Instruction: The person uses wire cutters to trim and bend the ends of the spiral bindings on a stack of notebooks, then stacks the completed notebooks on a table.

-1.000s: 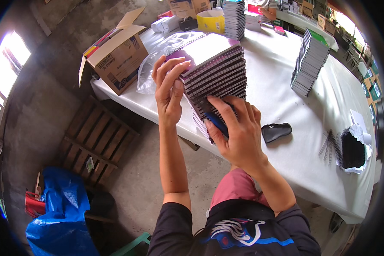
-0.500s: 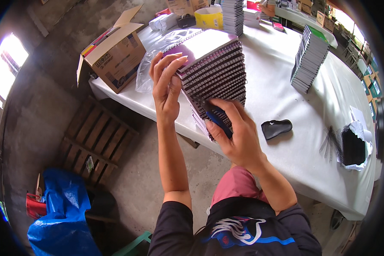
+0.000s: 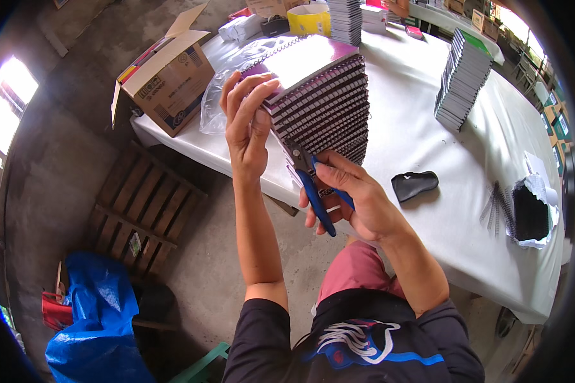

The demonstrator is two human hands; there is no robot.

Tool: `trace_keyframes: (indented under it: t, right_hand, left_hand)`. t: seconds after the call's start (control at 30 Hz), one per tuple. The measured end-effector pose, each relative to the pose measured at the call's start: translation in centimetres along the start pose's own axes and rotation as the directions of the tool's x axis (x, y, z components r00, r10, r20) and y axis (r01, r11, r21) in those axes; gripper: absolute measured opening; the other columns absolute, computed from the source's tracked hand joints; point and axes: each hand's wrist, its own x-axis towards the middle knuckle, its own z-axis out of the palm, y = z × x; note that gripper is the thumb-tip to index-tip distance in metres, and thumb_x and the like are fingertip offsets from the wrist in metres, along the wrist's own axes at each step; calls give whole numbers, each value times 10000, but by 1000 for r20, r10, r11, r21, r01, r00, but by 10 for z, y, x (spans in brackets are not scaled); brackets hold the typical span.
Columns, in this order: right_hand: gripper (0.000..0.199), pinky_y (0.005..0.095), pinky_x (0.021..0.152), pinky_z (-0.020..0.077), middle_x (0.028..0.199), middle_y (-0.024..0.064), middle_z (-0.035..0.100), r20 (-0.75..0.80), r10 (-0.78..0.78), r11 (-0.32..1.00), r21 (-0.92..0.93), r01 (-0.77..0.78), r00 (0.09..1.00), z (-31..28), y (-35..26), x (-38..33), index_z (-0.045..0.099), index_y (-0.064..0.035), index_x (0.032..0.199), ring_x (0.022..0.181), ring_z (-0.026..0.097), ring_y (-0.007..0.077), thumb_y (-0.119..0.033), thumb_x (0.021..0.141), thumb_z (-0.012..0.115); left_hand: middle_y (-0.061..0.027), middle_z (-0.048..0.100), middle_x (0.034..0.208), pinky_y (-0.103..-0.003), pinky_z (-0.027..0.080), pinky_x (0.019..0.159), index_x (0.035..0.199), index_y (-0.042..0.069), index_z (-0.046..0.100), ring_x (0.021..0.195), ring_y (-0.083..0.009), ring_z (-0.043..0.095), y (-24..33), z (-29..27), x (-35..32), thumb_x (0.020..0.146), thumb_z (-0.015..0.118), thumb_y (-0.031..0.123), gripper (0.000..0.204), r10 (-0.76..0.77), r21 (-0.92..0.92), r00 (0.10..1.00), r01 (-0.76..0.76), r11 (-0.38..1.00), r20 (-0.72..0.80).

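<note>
A tall stack of spiral-bound notebooks (image 3: 326, 96) with shiny purple-and-white covers stands at the table's near edge, its black wire spines facing me. My left hand (image 3: 246, 127) grips the stack's upper left corner, fingers curled over the top cover and thumb on the near side. In my right hand (image 3: 358, 195) is a pair of blue-handled cutting pliers (image 3: 308, 182); the handles are spread. Their dark jaws touch or nearly touch the spines low on the left of the stack. Whether any wire is between the jaws, I cannot tell.
A black pouch (image 3: 415, 187) lies on the white-covered table (image 3: 390, 121). Loose spiral coils (image 3: 494, 207) and a torn paper packet (image 3: 531, 214) are at the right. Another notebook stack (image 3: 461, 83) stands farther back. An open cardboard box (image 3: 172, 83) sits at the left.
My right hand has turned and lowered slightly, and the pliers' handles have spread apart, so the jaws now show. My left hand keeps its hold on the stack.
</note>
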Motion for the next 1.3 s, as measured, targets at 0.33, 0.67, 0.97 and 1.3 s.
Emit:
trace_keyframes:
  t: [0.33, 0.67, 0.97, 1.3]
  right_hand:
    - [417, 405, 860, 316, 1087, 83, 483, 29, -742, 168, -959, 229, 669, -6, 32, 2, 502, -130, 1207, 993, 474, 260, -288, 835, 607]
    - [390, 397, 821, 341, 1051, 69, 500, 72, -764, 90, -972, 216, 641, -4, 29, 3, 533, -136, 1167, 966, 493, 244, -312, 828, 612]
    - [295, 386, 737, 464, 896, 150, 589, -60, -500, 709, -601, 369, 864, -4, 23, 0, 519, -51, 1119, 859, 604, 294, -238, 892, 549]
    - [310, 365, 679, 417, 961, 96, 548, 96, -789, 62, -970, 233, 607, -4, 30, 2, 522, -117, 1108, 837, 553, 266, -270, 847, 585]
  left_hand:
    - [-63, 585, 1159, -406, 145, 1104, 1087, 112, 655, 1270, -242, 319, -3, 2, 2, 876, 501, 189, 272, -37, -40, 999, 36, 999, -20]
    - [-58, 579, 1170, -408, 151, 1101, 1094, 108, 649, 1277, -249, 304, -5, 1, 2, 887, 502, 211, 274, -28, -42, 999, 27, 999, -29]
    - [-60, 574, 1179, -411, 170, 1099, 1113, 101, 637, 1277, -264, 312, -6, 4, 1, 900, 490, 199, 276, 19, -13, 1000, -19, 1000, -21]
    - [-84, 536, 1219, -410, 191, 1096, 1148, 48, 596, 1293, -250, 305, -9, 0, 2, 923, 458, 209, 308, 6, -39, 1000, -6, 999, -5]
